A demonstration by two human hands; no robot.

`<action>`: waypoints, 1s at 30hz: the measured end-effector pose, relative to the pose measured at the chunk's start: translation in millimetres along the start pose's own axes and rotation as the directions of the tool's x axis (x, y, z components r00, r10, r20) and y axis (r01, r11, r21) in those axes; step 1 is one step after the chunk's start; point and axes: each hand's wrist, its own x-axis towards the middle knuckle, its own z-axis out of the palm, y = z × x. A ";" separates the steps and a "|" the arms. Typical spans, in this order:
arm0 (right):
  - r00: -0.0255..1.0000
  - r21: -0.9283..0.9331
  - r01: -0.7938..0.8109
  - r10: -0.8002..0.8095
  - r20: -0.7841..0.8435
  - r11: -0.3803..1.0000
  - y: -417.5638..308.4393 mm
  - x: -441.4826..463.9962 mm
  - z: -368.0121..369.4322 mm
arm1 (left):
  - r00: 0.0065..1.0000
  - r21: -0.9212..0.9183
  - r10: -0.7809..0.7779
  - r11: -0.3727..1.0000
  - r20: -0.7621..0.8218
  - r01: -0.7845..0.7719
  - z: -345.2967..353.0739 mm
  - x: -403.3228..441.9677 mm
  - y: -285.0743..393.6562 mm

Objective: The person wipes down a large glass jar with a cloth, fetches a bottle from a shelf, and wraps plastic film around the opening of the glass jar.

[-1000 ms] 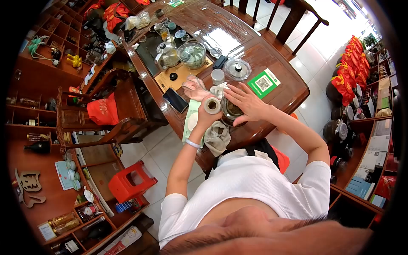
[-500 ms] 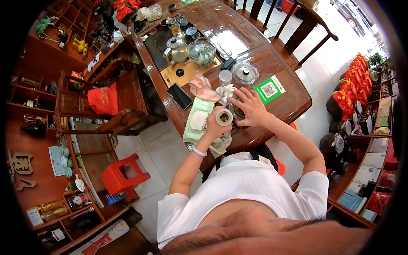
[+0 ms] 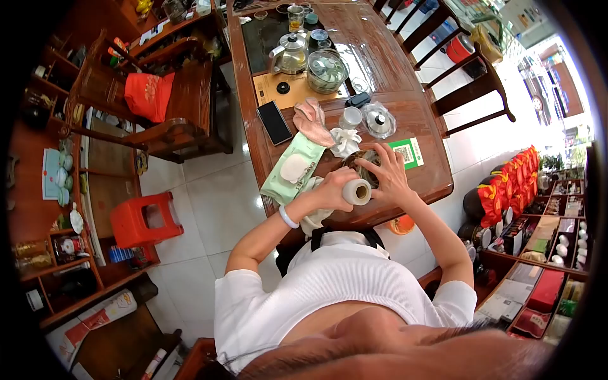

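Note:
My left hand (image 3: 335, 190) is closed around a whitish roll of what looks like cling film (image 3: 356, 192), its brown core facing up toward me. Curved over the rim of a round glass bowl (image 3: 361, 161) with dark contents, my right hand (image 3: 391, 173) grips it from the right. Part of the bowl is hidden behind my fingers and the roll. Left of the bowl lie a green wipes packet (image 3: 292, 170) and a greyish cloth (image 3: 315, 215). Crumpled white tissue (image 3: 346, 142) sits just beyond it. A green card with a code (image 3: 407, 154) lies behind my right hand.
Farther along the wooden table (image 3: 386, 82) are a phone (image 3: 274, 122), a pink cloth (image 3: 310, 119), a clear cup (image 3: 350, 118), a plastic-wrapped lid (image 3: 380, 121), a glass pot (image 3: 327, 71) and a kettle (image 3: 292, 54). A red stool (image 3: 147, 220) stands on the floor at left.
My left hand has moved right with the roll, bringing it close to my right hand, and the roll has tilted. My right hand stays at the bowl. The view has shifted.

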 end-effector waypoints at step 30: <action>0.998 -0.048 0.055 -0.053 0.031 0.997 -2.5 5.5 9.6 | 0.949 -0.127 -0.158 0.984 -0.274 0.127 36.8 -65.8 7.5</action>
